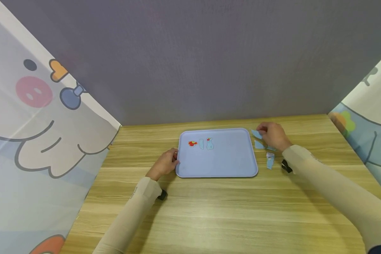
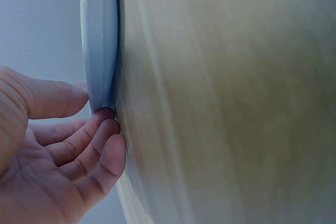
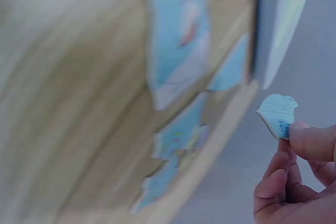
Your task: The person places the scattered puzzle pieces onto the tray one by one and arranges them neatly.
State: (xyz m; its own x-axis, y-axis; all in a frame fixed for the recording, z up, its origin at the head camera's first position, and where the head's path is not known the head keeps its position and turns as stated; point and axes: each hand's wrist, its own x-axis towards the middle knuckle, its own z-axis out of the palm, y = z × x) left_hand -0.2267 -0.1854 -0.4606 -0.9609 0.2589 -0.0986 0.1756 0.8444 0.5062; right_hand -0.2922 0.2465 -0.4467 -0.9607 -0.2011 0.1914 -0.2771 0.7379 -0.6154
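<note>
My left hand (image 1: pixel 165 163) is at the left edge of the pale blue tray (image 1: pixel 231 155). In the left wrist view its thumb and fingers pinch the tray's rim (image 2: pixel 100 40). Beyond the tray's right side, my right hand (image 1: pixel 274 137) pinches a small light-blue puzzle piece (image 3: pixel 278 113) between thumb and fingertips, held up off the table. Below that hand lie other light-blue pieces (image 1: pixel 259 145), partly covered by it. One more piece (image 1: pixel 270 160), with a small picture on it, lies nearer to me.
Three pieces sit in the tray's upper left: a red one (image 1: pixel 192 144), a narrow pale one (image 1: pixel 201 144) and a light-blue one with a red spot (image 1: pixel 210 145). A grey panel (image 1: pixel 222 63) rises behind the wooden table (image 1: pixel 209 218). Cartoon-printed cloth (image 1: pixel 35 141) flanks both sides.
</note>
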